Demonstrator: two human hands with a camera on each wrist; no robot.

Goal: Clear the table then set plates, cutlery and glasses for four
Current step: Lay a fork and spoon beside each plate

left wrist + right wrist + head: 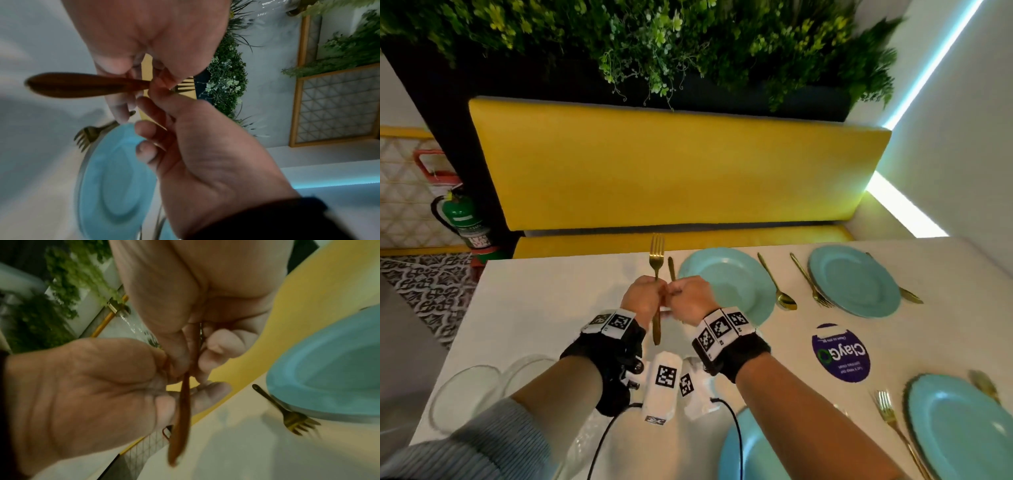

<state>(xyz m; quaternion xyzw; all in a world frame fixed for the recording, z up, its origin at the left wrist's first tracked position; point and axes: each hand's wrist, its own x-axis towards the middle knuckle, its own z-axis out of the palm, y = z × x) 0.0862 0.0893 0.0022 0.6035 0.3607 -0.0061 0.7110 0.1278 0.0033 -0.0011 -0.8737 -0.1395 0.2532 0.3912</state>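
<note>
While our left grip (643,297) clasps the gold fork (656,263) and our right grip (690,298) pinches the knife (671,269) above the worktop (544,308), a blue plate (729,284) lies just right; glass bowls (465,394) sit near left.

The fork (656,260) pinched in the left hand (642,298) is shiny gold-toned metal, and so is the second piece of cutlery (671,269) the right hand (690,298) holds, a knife I think, though it's blurry. The plate (736,284) just right of the hands is smooth turquoise with a soft gloss, looks like glazed ceramic. The table (544,308) under the hands is plain matt white. Below the left forearm sit clear glass plates (465,390). Past the hands, the yellow bench back (678,171) looks like smooth, faintly sheeny upholstery.
</note>
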